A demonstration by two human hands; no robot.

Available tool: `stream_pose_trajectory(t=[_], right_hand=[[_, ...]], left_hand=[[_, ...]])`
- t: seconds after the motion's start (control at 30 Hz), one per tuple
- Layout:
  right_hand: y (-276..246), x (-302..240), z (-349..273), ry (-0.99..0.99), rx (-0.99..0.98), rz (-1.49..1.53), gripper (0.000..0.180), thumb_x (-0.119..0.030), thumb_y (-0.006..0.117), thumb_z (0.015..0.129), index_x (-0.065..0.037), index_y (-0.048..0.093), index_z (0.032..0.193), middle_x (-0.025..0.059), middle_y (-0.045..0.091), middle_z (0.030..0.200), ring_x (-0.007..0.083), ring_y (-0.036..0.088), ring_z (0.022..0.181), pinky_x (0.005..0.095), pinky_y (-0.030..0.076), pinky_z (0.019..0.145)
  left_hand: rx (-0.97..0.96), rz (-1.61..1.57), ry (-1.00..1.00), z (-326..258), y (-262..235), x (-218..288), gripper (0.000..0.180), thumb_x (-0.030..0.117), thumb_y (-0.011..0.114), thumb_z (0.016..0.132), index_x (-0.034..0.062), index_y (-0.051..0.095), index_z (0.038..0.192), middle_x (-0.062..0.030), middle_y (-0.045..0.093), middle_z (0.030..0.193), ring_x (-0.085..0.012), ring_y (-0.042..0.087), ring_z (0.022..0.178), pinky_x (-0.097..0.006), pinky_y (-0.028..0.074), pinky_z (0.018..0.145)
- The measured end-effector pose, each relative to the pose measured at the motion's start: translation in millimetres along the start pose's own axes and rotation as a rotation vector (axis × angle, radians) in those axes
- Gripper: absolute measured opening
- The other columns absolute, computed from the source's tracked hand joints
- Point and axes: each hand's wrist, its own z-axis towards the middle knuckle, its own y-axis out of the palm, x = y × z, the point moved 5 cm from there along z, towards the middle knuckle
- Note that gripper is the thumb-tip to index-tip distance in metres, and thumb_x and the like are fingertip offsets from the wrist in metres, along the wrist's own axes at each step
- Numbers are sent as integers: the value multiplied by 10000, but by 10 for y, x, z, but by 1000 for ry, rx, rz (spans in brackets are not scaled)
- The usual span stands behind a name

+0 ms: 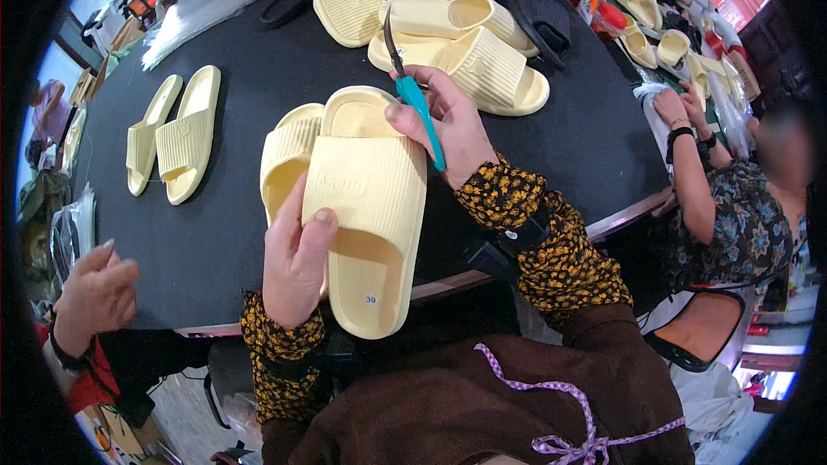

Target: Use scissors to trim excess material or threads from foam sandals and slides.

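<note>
My left hand [297,258] grips a pale yellow slide slipper [375,267] by its ribbed strap, thumb on top. The slipper is held upright before me, toe end away. Its mate [293,142] stands close behind it on the left, partly hidden. My right hand [444,125] is closed around teal-handled scissors [416,108], seen nearly edge-on, whose slim dark blade points up and away. The right thumb rests by the slipper's upper right edge.
A pair of yellow slippers [191,133] lies at left on the dark round table [233,241]. More yellow slippers [491,69] and black slippers [536,13] are heaped at the far side. Clear plastic bags [211,9] lie far left. Other people's hands [95,297] are at the left, far and right edges.
</note>
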Motion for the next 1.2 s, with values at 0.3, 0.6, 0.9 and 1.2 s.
stream_pose_trajectory(t=[0.3,0.6,0.9,1.2], right_hand=[[20,13,12,-12,-20,27,490,-185,683,780,-24,464,1188,5,503,876,68,481,809,216,406,752],[44,-23,-3,-50,-42,58,560,-234,694,781,30,411,1185,37,557,766,78,521,693,211,428,614],[18,-6,-24,41,-21,140,506,-190,683,772,1,464,1186,53,530,1000,115,506,926,258,407,851],[-155,128,78,5,74,6,492,-112,673,748,25,466,1173,69,545,1074,138,529,938,257,418,849]], left_hand=[[40,-54,18,67,57,-58,420,94,492,895,-83,377,1258,-114,548,1122,-137,536,994,-260,425,863],[117,-23,46,39,42,-123,382,83,524,890,-80,423,1220,-102,562,1099,-132,544,977,-254,432,853],[71,5,38,29,0,-89,482,129,582,862,-84,395,1252,-116,545,1117,-155,531,1002,-267,424,859],[60,713,195,-148,-249,-7,533,132,704,717,-38,478,1169,-165,532,1081,-241,545,915,-310,467,778]])
